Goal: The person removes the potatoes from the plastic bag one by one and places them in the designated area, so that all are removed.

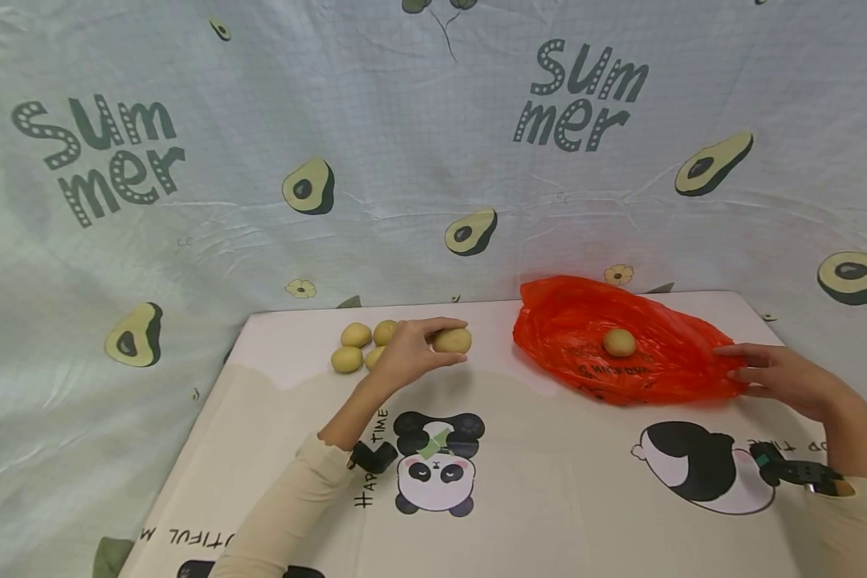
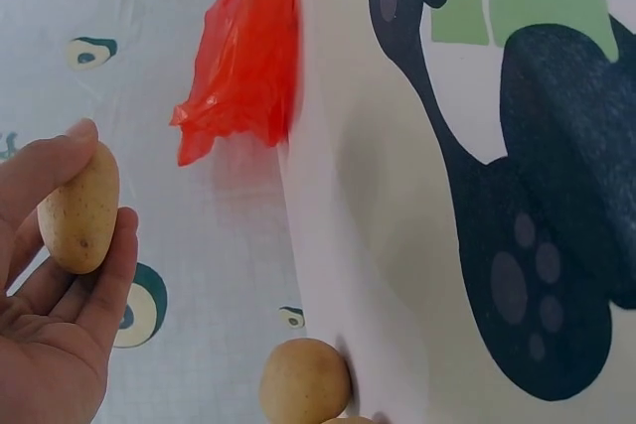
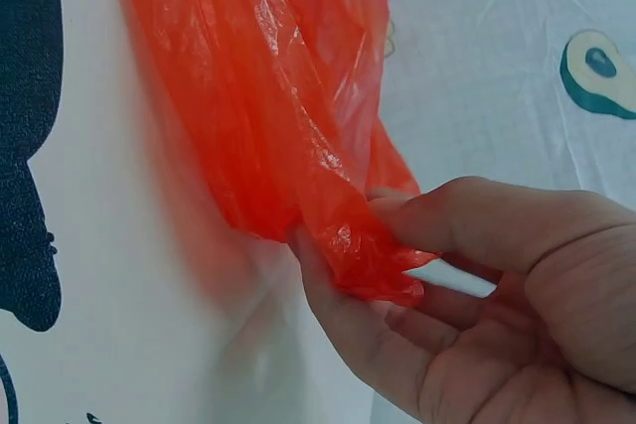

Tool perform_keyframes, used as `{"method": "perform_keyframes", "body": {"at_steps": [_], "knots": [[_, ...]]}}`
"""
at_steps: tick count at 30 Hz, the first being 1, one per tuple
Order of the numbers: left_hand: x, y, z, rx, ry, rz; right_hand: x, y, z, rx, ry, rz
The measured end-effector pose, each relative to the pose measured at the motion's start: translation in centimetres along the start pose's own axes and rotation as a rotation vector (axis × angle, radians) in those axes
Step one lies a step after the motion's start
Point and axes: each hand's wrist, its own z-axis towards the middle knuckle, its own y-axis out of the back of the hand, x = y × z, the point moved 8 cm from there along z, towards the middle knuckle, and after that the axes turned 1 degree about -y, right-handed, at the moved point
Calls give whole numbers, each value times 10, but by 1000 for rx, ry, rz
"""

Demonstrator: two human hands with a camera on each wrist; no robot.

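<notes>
My left hand (image 1: 409, 351) grips a potato (image 1: 453, 340) between thumb and fingers, held up over the table; the left wrist view shows the potato (image 2: 81, 208) in that grasp. Just behind this hand, several more potatoes (image 1: 356, 335) sit in a cluster on the table. To the right lies a red plastic bag (image 1: 549, 321), spread with its mouth open, and one potato (image 1: 619, 343) rests inside it. My right hand (image 1: 791, 377) pinches the bag's right end; in the right wrist view, thumb and fingers close around the crumpled red plastic (image 3: 348, 245).
The table (image 1: 542, 482) wears a pale cover printed with a panda (image 1: 436, 482) and other dark figures. Behind it hangs a light cloth (image 1: 390, 120) with avocado prints and lettering. Dark wrist-camera mounts (image 1: 373, 456) sit at both wrists.
</notes>
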Motion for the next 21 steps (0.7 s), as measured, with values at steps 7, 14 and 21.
{"method": "perform_keyframes", "body": {"at_steps": [7,14,21], "knots": [[5,3,-2,-5,25,21,0,1,2,9,-6,-34],[10,7,-1,-14,25,40,3,2,1,12,-5,-59],[20,11,2,26,44,96,5,3,0,3,9,-70]]}}
